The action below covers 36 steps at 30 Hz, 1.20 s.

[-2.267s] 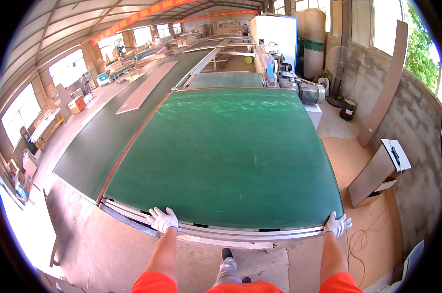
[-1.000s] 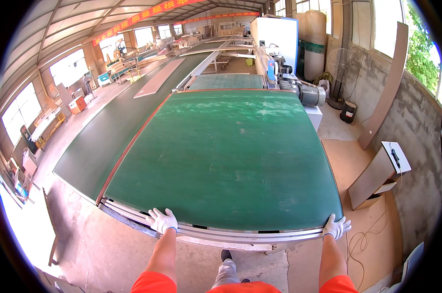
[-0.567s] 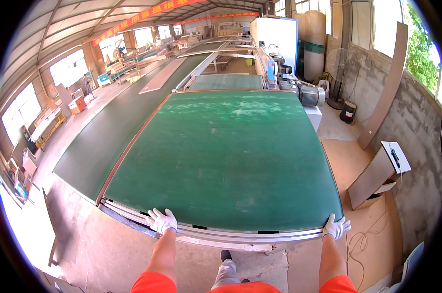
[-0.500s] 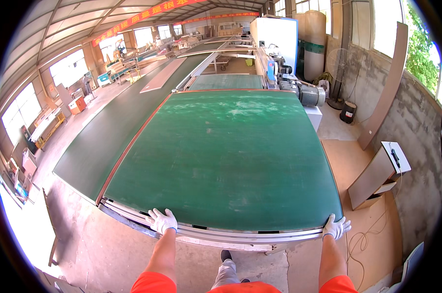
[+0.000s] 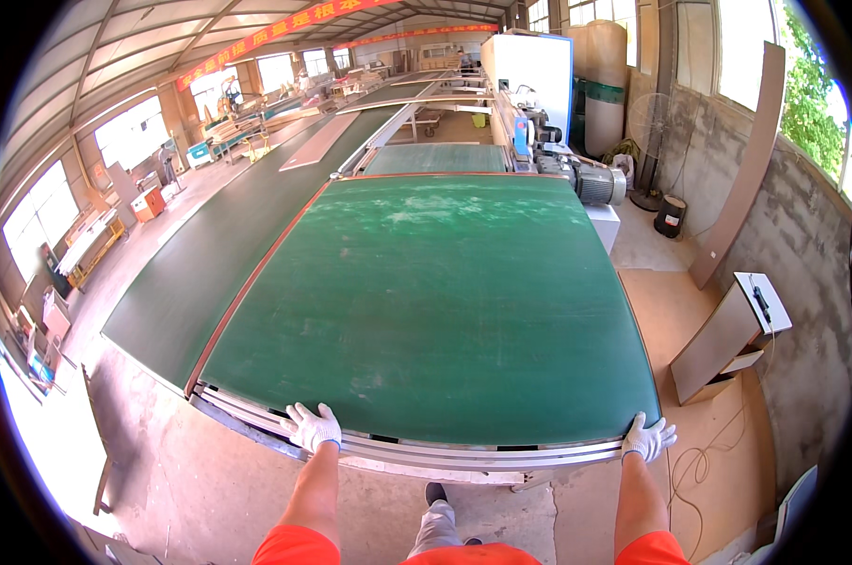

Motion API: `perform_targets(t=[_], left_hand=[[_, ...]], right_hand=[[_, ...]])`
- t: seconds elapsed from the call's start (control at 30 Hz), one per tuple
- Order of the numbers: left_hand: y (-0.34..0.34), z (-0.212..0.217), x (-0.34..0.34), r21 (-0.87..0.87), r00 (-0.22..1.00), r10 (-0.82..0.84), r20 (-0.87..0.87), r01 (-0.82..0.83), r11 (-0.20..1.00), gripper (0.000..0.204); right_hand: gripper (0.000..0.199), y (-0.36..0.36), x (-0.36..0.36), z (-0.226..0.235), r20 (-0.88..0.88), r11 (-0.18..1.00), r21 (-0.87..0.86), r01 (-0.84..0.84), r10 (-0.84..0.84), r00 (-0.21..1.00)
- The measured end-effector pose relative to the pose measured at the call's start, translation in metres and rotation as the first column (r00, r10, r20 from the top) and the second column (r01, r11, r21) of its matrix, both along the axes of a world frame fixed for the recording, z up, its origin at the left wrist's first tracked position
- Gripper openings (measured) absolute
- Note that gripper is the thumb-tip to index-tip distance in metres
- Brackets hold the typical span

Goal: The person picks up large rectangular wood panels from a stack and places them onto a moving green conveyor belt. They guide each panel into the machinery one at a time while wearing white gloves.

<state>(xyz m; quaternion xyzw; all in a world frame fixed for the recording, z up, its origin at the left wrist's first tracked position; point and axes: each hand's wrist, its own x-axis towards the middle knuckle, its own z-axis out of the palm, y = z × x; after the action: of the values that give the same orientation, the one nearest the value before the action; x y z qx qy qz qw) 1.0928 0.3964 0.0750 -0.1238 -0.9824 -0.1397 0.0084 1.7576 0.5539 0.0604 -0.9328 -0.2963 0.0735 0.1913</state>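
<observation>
A wide green conveyor belt (image 5: pixel 445 311) spreads out in front of me, with pale scuff patches toward its far edge. My left hand (image 5: pixel 313 427), in a white glove, rests on the belt's near metal rail (image 5: pixel 463 456), left of the middle. Its fingers are spread and hold nothing. At the near right corner my right hand (image 5: pixel 647 438), gloved the same way, touches the belt's edge with its fingers apart. Both arms reach forward from red sleeves.
Left of the green belt runs a longer dark belt (image 5: pixel 190 273) carrying a brownish board (image 5: pixel 318 143). An electric motor (image 5: pixel 599 184) sits at the far right corner. To the right stand a small cabinet (image 5: pixel 722 339) and a leaning panel (image 5: pixel 741 179); a loose cable (image 5: pixel 699 471) lies on the floor.
The pale patches on the green belt have shifted to the left. The board on the dark belt has slid farther away. Both hands have stayed in place.
</observation>
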Motion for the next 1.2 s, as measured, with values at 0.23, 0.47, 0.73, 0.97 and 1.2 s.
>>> perform_targets(t=[0.23, 0.47, 0.73, 0.97, 1.2], left_hand=[[0.003, 0.004, 0.003, -0.010, 1.000, 0.008, 0.002, -0.008, 1.000, 0.077], [0.003, 0.000, -0.001, -0.017, 1.000, 0.019, -0.005, -0.019, 1.000, 0.076], [0.003, 0.001, -0.001, -0.013, 1.000, 0.015, 0.002, -0.015, 1.000, 0.076], [0.002, 0.001, 0.000, -0.007, 1.000, 0.007, -0.005, -0.007, 1.000, 0.076], [0.003, 0.000, -0.001, -0.007, 1.000, 0.007, 0.005, -0.007, 1.000, 0.076]], right_hand=[[0.084, 0.001, 0.003, 0.000, 0.004, 1.000, 0.000, 0.004, -0.004, 1.000], [0.084, 0.001, 0.000, 0.006, -0.001, 1.000, -0.005, 0.000, 0.000, 1.000], [0.085, 0.001, 0.003, -0.001, 0.017, 1.000, 0.000, -0.002, 0.002, 1.000], [0.085, 0.002, 0.000, 0.003, -0.006, 1.000, -0.016, -0.003, 0.003, 1.000], [0.083, 0.001, 0.001, -0.001, 0.002, 1.000, 0.003, 0.014, -0.014, 1.000]])
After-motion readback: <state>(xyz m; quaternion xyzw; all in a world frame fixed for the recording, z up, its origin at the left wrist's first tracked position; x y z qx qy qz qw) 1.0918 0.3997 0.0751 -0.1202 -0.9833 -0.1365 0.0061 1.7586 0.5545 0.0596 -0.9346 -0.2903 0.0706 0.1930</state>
